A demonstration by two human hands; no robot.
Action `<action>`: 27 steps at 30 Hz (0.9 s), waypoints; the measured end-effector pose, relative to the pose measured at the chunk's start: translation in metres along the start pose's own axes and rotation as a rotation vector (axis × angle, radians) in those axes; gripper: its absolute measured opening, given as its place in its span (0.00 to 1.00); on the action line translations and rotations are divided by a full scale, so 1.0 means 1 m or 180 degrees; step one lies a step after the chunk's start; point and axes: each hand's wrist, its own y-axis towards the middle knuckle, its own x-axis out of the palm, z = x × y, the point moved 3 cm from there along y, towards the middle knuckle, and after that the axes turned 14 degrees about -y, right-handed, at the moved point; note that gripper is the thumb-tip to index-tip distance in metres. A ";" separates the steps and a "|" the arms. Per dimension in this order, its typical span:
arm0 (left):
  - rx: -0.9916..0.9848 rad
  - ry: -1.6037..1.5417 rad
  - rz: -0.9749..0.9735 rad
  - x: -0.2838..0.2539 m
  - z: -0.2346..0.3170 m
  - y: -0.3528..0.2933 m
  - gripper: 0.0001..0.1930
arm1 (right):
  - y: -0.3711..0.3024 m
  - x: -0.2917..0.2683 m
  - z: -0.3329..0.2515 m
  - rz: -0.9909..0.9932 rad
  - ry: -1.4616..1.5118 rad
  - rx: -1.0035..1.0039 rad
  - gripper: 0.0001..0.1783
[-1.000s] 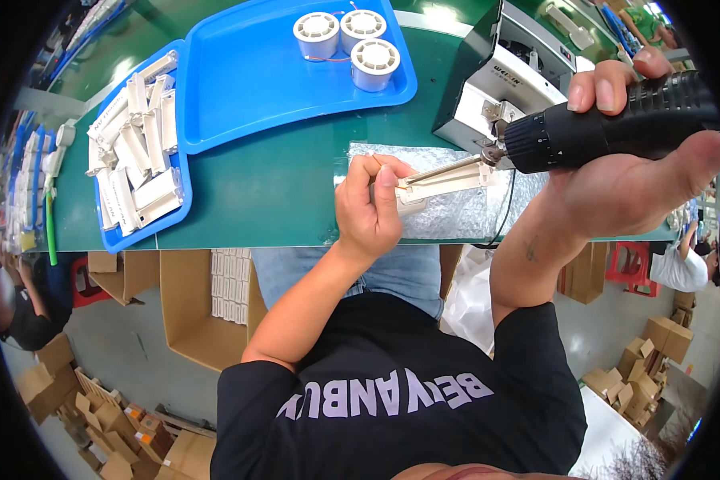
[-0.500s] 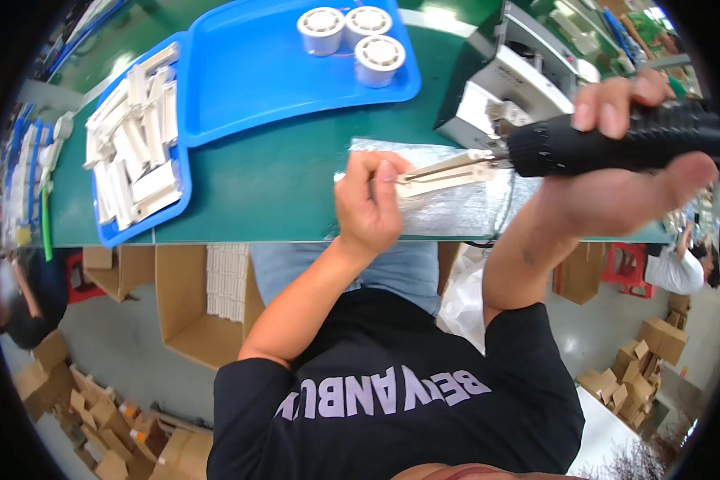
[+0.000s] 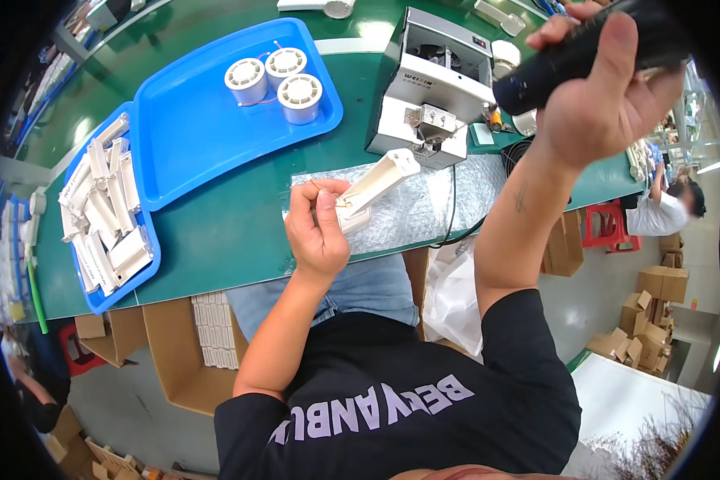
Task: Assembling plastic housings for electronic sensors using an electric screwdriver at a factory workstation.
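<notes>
A long white plastic housing (image 3: 380, 182) is pinched by the near end in my left hand (image 3: 320, 232), tilted up to the right. A thin orange wire (image 3: 315, 186) shows at my left fingertips. Up at the right, clear of the housing, my right hand (image 3: 608, 120) grips a black electric screwdriver (image 3: 536, 78); its bit is not visible. Beneath the housing lies a sheet of bubble wrap (image 3: 408, 210). Just beyond it stands a grey-and-white screw feeder (image 3: 412, 96).
A blue tray (image 3: 208, 152) bears several white round parts (image 3: 300, 96) with thin wires. A smaller blue tray (image 3: 154, 264) is heaped with white housings (image 3: 104, 216). A black cable (image 3: 456, 236) crosses the bubble wrap. Cardboard boxes (image 3: 164, 352) stand below the green bench (image 3: 240, 248).
My right hand has lifted the screwdriver up and away from the housing. My left hand still holds the housing, its far end raised. The whole view has shifted.
</notes>
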 end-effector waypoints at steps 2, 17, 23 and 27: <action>0.0014 0.0015 -0.0049 0.002 0.002 0.002 0.07 | -0.008 0.014 -0.013 0.0530 -0.0575 0.0671 0.22; 0.0214 0.0220 -0.0182 0.003 0.002 0.000 0.07 | -0.029 -0.013 -0.047 -0.0508 0.3167 0.1524 0.38; 0.0168 0.0229 -0.0186 0.003 0.002 0.000 0.07 | -0.033 -0.006 -0.045 -0.0422 0.2990 0.1433 0.38; 0.0156 0.0170 -0.0192 0.003 0.001 0.000 0.07 | -0.038 -0.002 -0.043 -0.0400 0.2857 0.1423 0.38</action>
